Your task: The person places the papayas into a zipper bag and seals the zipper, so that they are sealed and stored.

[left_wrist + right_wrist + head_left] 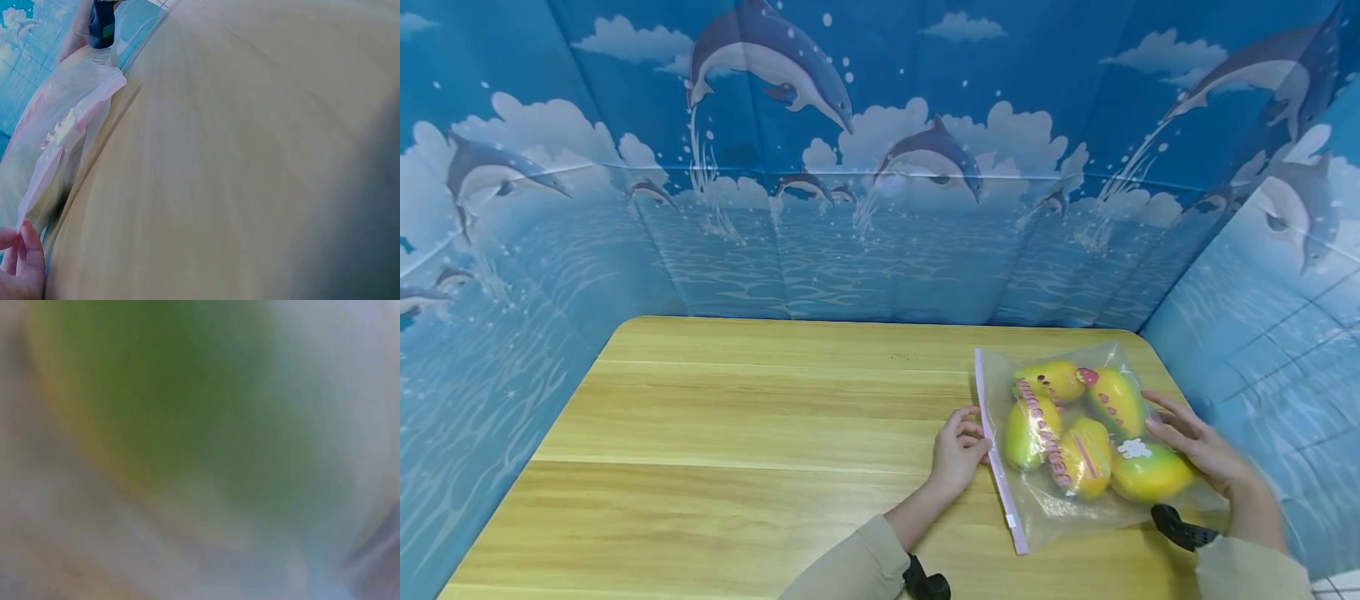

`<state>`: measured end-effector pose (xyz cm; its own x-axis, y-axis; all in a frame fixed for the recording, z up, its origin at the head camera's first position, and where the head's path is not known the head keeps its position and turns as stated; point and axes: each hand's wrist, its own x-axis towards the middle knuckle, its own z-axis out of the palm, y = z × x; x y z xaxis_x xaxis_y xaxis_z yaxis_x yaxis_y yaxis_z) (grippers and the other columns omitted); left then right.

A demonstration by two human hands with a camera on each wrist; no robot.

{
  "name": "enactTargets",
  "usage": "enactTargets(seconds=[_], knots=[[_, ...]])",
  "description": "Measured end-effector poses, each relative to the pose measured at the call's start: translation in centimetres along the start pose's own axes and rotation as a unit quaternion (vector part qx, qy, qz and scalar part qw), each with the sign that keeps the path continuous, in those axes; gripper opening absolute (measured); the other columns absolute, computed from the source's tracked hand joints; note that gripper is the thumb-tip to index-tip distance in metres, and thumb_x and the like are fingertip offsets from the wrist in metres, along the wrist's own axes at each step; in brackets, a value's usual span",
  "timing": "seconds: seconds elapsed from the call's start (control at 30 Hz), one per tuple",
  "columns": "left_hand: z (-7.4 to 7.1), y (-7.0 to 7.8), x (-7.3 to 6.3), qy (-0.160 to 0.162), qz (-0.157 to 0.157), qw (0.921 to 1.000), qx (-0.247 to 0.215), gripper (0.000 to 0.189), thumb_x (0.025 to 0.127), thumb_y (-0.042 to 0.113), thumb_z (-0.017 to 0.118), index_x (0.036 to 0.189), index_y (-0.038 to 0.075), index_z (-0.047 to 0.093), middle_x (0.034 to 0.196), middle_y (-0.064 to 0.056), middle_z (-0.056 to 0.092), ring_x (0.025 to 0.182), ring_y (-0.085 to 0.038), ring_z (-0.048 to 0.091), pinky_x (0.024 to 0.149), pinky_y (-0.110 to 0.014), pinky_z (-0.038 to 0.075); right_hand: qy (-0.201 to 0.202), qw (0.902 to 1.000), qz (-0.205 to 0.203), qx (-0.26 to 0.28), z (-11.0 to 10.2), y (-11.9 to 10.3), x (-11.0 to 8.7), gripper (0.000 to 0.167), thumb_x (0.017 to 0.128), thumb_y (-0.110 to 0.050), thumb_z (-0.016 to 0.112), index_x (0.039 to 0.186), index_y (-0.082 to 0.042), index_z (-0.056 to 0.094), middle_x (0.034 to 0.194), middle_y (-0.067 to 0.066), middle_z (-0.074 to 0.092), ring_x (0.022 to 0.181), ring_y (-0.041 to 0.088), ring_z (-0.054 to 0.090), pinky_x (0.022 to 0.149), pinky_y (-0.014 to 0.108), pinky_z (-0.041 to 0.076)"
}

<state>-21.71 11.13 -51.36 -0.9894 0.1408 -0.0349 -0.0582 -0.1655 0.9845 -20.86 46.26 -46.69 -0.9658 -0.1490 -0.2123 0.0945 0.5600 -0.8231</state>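
Note:
A clear plastic zip bag (1045, 521) with pink print lies on the right part of the table, holding several yellow-green mangoes (1152, 475). Its pink zip strip (1000, 467) runs along the left side. My left hand (958, 450) pinches that edge between thumb and fingers; the left wrist view shows the same hand (25, 265) at the bag's pink edge (44, 175). On the opposite side, my right hand (1206, 446) rests against the bag by the right-hand mangoes, fingers extended and loosely bent. A blurred green mango (175, 406) fills most of the right wrist view.
The wooden table (737, 433) stretches left from the bag. A blue curtain (880, 258) printed with dolphins stands behind the table and along both sides. Black straps (1180, 527) sit at both wrists, beside the beige sleeves (857, 567).

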Motion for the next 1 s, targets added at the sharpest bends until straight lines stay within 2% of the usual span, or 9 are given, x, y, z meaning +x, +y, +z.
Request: enactTargets(seconds=[0.13,0.23,0.37,0.47,0.6,0.7,0.83,1.0], knots=[[-1.0,0.3,0.0,-0.002,0.003,1.0000,0.007,0.050,0.076,-0.015,0.059,0.121,0.004,0.052,0.085,-0.004,0.057,0.061,-0.007,0.053,0.056,-0.023,0.055,-0.002,0.9994,-0.029,0.019,0.9,-0.2,0.1,0.054,0.099,-0.022,0.039,0.147,-0.027,0.016,0.129,-0.010,0.028,0.098,-0.021,0.032,0.074,0.012,0.044],[-2.0,0.5,0.1,-0.002,0.005,0.9999,0.012,0.050,0.076,-0.015,0.057,0.123,0.003,0.051,0.086,-0.005,0.057,0.060,-0.007,0.053,0.057,-0.024,0.055,-0.004,0.9988,-0.040,0.028,1.8,-0.5,0.3,0.053,0.099,-0.019,0.038,0.147,-0.024,0.017,0.126,-0.014,0.028,0.099,-0.019,0.033,0.074,0.014,0.045],[-3.5,0.9,0.1,0.003,0.003,0.9999,0.013,0.050,0.076,-0.016,0.056,0.123,0.001,0.050,0.086,-0.008,0.057,0.059,-0.007,0.053,0.056,-0.025,0.055,-0.002,0.9984,-0.037,0.041,3.3,-1.5,0.3,0.053,0.099,-0.021,0.040,0.147,-0.023,0.018,0.130,0.002,0.030,0.099,-0.015,0.036,0.074,0.016,0.046],[-5.0,1.8,-0.2,0.002,-0.004,0.9999,0.012,0.051,0.075,-0.016,0.056,0.123,-0.001,0.050,0.087,-0.014,0.058,0.059,-0.009,0.054,0.057,-0.027,0.056,-0.003,0.9976,-0.031,0.061,4.7,-2.4,0.3,0.054,0.098,-0.022,0.042,0.147,-0.022,0.018,0.137,0.019,0.022,0.106,-0.008,0.035,0.076,0.014,0.045],[-7.4,4.3,-0.8,-0.011,-0.021,0.9995,0.020,0.051,0.076,-0.016,0.054,0.125,-0.004,0.048,0.092,-0.023,0.057,0.060,-0.011,0.055,0.060,-0.032,0.057,-0.004,0.9965,-0.022,0.080,6.5,-3.8,0.4,0.057,0.097,-0.024,0.046,0.147,-0.020,0.019,0.144,0.028,0.011,0.125,0.024,0.025,0.077,0.007,0.040],[-9.2,5.8,-1.3,-0.022,-0.030,0.9989,0.030,0.051,0.077,-0.016,0.053,0.126,-0.005,0.046,0.094,-0.026,0.056,0.061,-0.011,0.055,0.063,-0.034,0.057,-0.008,0.9957,-0.022,0.089,7.9,-4.8,0.6,0.060,0.095,-0.023,0.049,0.147,-0.018,0.019,0.144,0.031,0.010,0.125,0.043,0.015,0.077,0.005,0.038],[-11.6,6.2,-1.4,-0.031,-0.035,0.9983,0.036,0.052,0.078,-0.015,0.054,0.128,-0.005,0.045,0.093,-0.024,0.056,0.065,-0.013,0.056,0.064,-0.033,0.057,-0.012,0.9926,-0.015,0.120,9.9,-6.1,0.7,0.061,0.094,-0.022,0.052,0.146,-0.014,0.021,0.144,0.029,0.012,0.126,0.041,0.016,0.078,0.008,0.040],[-15.0,4.9,-0.9,-0.037,-0.046,0.9974,0.041,0.054,0.078,-0.012,0.057,0.130,-0.001,0.045,0.090,-0.017,0.057,0.067,-0.015,0.057,0.062,-0.032,0.056,-0.009,0.9872,0.004,0.159,12.6,-7.8,0.7,0.062,0.092,-0.022,0.055,0.145,-0.012,0.023,0.145,0.024,0.013,0.129,0.038,0.017,0.079,0.010,0.040]])
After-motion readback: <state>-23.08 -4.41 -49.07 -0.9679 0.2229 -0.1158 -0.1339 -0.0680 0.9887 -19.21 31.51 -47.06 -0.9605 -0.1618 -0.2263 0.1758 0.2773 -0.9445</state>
